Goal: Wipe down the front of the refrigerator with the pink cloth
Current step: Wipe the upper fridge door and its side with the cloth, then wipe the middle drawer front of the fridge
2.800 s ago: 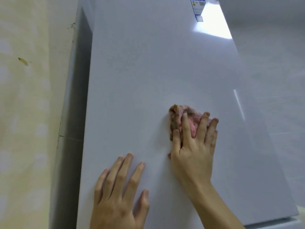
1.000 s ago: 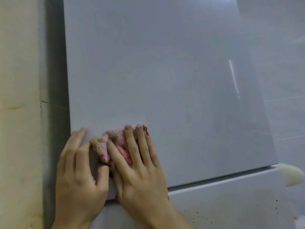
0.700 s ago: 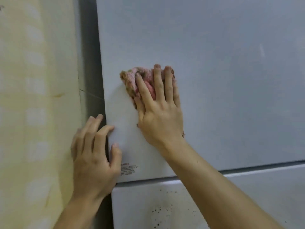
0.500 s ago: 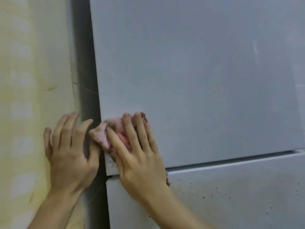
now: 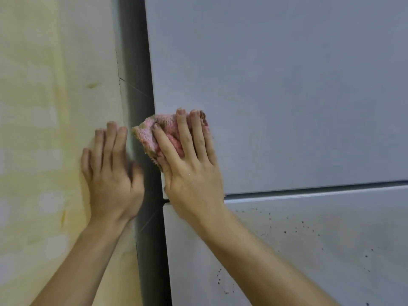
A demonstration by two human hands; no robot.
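The refrigerator's pale grey upper door (image 5: 287,96) fills the right of the head view, with the lower door (image 5: 309,250) below a dark seam. My right hand (image 5: 192,171) presses the crumpled pink cloth (image 5: 150,134) flat against the upper door's lower left corner, fingers straight over it. The cloth's left edge sticks out past the door's edge. My left hand (image 5: 110,173) lies left of the door, fingers straight, over the yellowish wall and the dark gap; it holds nothing.
A yellowish stained wall (image 5: 44,129) stands to the left. A dark gap (image 5: 139,85) runs between wall and refrigerator. Dark specks (image 5: 284,230) dot the lower door's upper part.
My right hand has kept the cloth at the upper door's lower left corner after sliding there from higher up. My left hand has come off the door's edge and moved left toward the wall.
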